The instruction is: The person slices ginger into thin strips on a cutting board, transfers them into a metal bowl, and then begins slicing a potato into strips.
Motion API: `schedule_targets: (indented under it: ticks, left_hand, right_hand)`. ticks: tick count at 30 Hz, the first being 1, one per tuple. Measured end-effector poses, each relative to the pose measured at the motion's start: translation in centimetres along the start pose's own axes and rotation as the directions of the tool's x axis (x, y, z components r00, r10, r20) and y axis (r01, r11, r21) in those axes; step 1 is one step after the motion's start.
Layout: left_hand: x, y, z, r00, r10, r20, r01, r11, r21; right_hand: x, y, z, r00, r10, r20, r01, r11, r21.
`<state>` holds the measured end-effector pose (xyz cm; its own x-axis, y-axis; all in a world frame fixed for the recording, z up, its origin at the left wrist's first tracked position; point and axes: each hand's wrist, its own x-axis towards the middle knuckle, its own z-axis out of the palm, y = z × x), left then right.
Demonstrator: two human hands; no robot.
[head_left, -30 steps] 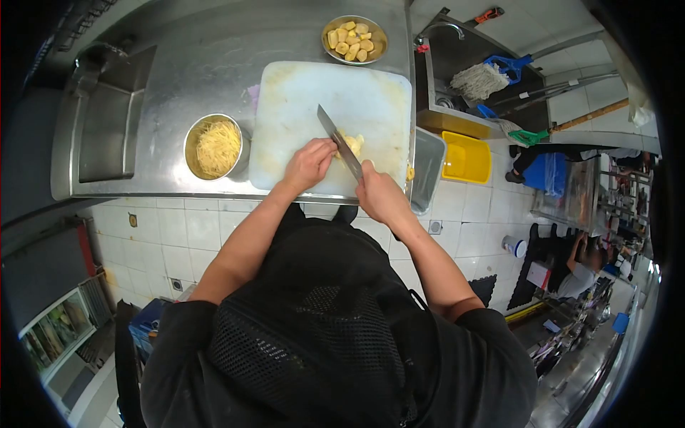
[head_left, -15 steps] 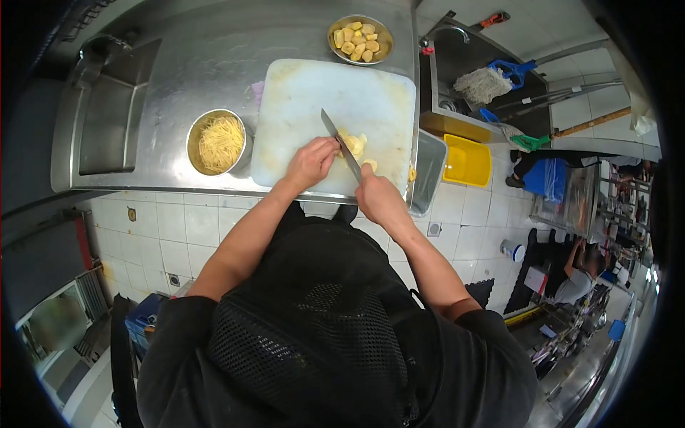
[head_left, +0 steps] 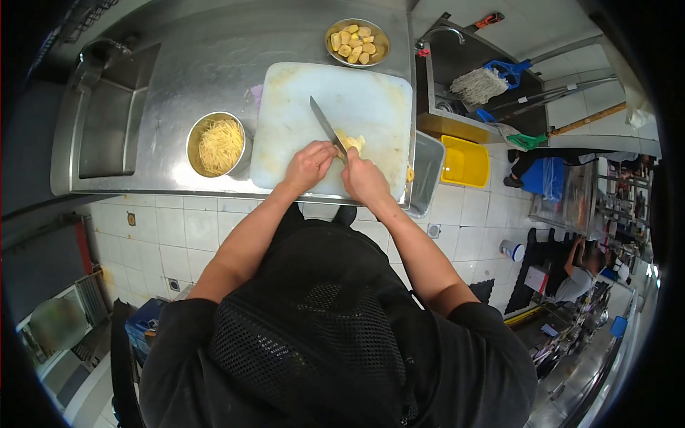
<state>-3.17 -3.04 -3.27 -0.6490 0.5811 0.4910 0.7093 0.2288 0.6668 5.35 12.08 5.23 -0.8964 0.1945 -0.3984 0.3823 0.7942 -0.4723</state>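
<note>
On the white cutting board lie pale yellow pieces, partly covered by my hands. My right hand is wrapped round the handle of a knife, whose blade points up and to the left across the board. My left hand is closed at the left side of the blade, its fingertips bent down against a yellow piece that is mostly hidden. A metal bowl of thin yellow strips stands left of the board. Beyond the board's far edge is a bowl of peeled yellow chunks.
At the far left a sink is set into the steel counter. Right of the board are a grey bin, a yellow tub and a basin with a mop. Another person is at the far right.
My right hand and the knife have moved left and slightly up, closer to my left hand. My left hand has stayed nearly in place.
</note>
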Motion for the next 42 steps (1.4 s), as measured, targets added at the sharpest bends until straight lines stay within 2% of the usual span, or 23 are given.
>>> schedule_targets:
  ticks: [7, 12, 17, 22, 31, 34, 36, 39, 42]
  left_hand:
    - [0.7, 0.3, -0.3, 1.0, 0.01, 0.024, -0.01, 1.0, -0.022]
    - [1.0, 0.7, -0.4, 1.0, -0.003, 0.026, 0.004, 1.0, -0.013]
    - [1.0, 0.7, -0.4, 0.999, -0.025, 0.023, 0.026, 0.999, -0.026]
    - [1.0, 0.5, -0.4, 0.999, -0.026, 0.038, 0.027, 0.999, -0.026]
    - [0.8, 0.5, -0.5, 0.998, -0.049, 0.042, 0.052, 0.997, -0.063]
    - [0.8, 0.4, -0.4, 0.998, -0.057, 0.033, 0.059, 0.996, -0.06]
    - [0.7, 0.3, -0.4, 0.998, -0.059, 0.033, 0.061, 0.996, -0.061]
    - [0.8, 0.4, -0.4, 0.998, -0.053, 0.033, 0.055, 0.997, -0.057]
    - [0.8, 0.2, -0.5, 0.998, -0.05, 0.035, 0.052, 0.997, -0.053]
  right_hand:
    - [-0.2, -0.1, -0.3, 1.0, 0.019, 0.003, -0.019, 1.0, -0.002]
    - [-3.9, 0.4, -3.4, 0.998, -0.039, 0.046, 0.04, 0.998, -0.038]
    - [-8.2, 0.6, -5.7, 0.993, -0.015, 0.118, 0.02, 0.999, -0.041]
    - [-7.8, 0.9, -5.1, 0.99, -0.01, 0.139, 0.018, 0.998, -0.057]
    - [-1.7, 0.9, 0.1, 0.994, -0.077, -0.073, 0.079, 0.997, 0.02]
    - [-3.2, 0.4, -2.5, 0.995, -0.096, -0.041, 0.097, 0.995, 0.026]
    - [-5.4, 0.0, -4.3, 0.997, -0.045, 0.069, 0.046, 0.999, -0.006]
    - [-6.8, 0.6, -4.8, 0.992, -0.012, 0.123, 0.015, 1.0, -0.023]
    - [-6.7, 0.6, -4.4, 0.993, -0.003, 0.118, 0.006, 1.0, -0.031]
